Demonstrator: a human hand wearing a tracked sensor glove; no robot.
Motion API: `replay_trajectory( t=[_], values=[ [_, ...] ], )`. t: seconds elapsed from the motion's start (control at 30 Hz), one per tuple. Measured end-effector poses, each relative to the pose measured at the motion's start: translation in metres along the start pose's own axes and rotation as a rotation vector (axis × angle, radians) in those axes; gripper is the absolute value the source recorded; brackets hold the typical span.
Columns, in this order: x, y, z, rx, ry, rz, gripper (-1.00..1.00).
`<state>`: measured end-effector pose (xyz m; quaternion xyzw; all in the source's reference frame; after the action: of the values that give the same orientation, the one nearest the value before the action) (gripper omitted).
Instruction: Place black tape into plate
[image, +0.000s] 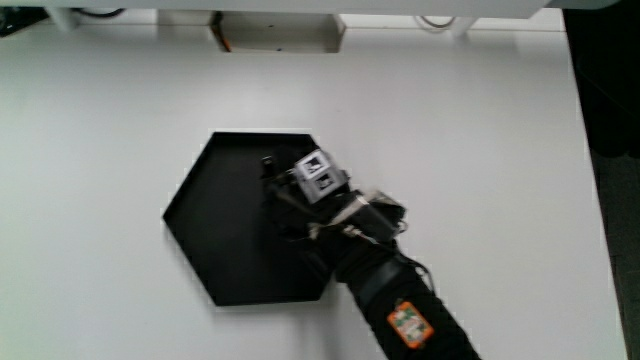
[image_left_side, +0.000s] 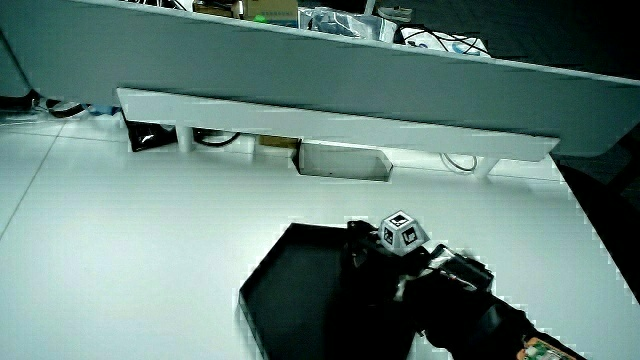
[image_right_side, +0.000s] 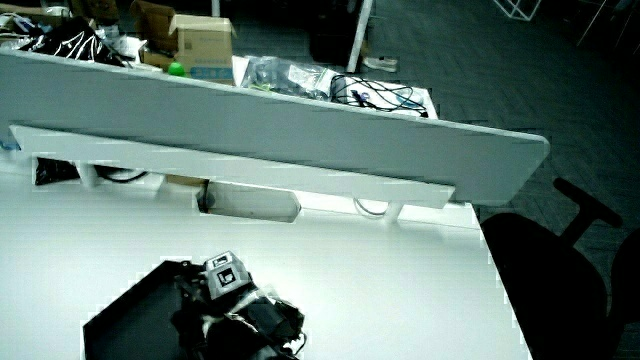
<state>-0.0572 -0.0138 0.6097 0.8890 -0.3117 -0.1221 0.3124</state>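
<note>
- Your hand (image: 318, 195) is hovering over the black plate (image: 215, 225): the placing step.
- Black on black is hiding the tape; I can't tell your grip, probably holding it.
- Next: release inside the rim, lift clear.

Only the black hexagonal plate (image: 215, 225) stands on the white worktop (image: 110, 110), leaving open passage between it and every worktop edge.
</note>
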Motion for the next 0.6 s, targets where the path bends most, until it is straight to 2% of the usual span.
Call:
replay_trajectory(
  t=[0.03, 0.1, 0.2, 0.23, 0.27, 0.33, 0.37, 0.43, 0.47, 0.5, 0.53, 0.6],
  values=[
    [-0.002, 0.0, 0.0, 0.003, -0.016, -0.001, 0.0],
    [-0.004, 0.005, -0.007, -0.045, -0.041, -0.019, 0.0],
    [0.001, 0.01, -0.02, -0.069, -0.091, -0.09, 0.0],
    [0.003, 0.008, -0.022, -0.072, -0.092, -0.088, 0.0],
    [0.004, 0.012, -0.03, -0.108, -0.106, -0.082, 0.0],
    [0.006, 0.011, -0.033, -0.137, -0.103, -0.069, 0.0],
    [0.007, 0.011, -0.034, -0.143, -0.119, -0.084, 0.0],
    [0.008, 0.012, -0.034, -0.163, -0.115, -0.083, 0.0],
    [0.006, 0.015, -0.037, -0.186, -0.129, -0.077, 0.0],
    [0.004, 0.014, -0.035, -0.186, -0.137, -0.069, 0.0],
    [0.002, 0.015, -0.038, -0.223, -0.143, -0.065, 0.0],
    [0.002, 0.014, -0.039, -0.223, -0.168, -0.078, 0.0]
  ],
)
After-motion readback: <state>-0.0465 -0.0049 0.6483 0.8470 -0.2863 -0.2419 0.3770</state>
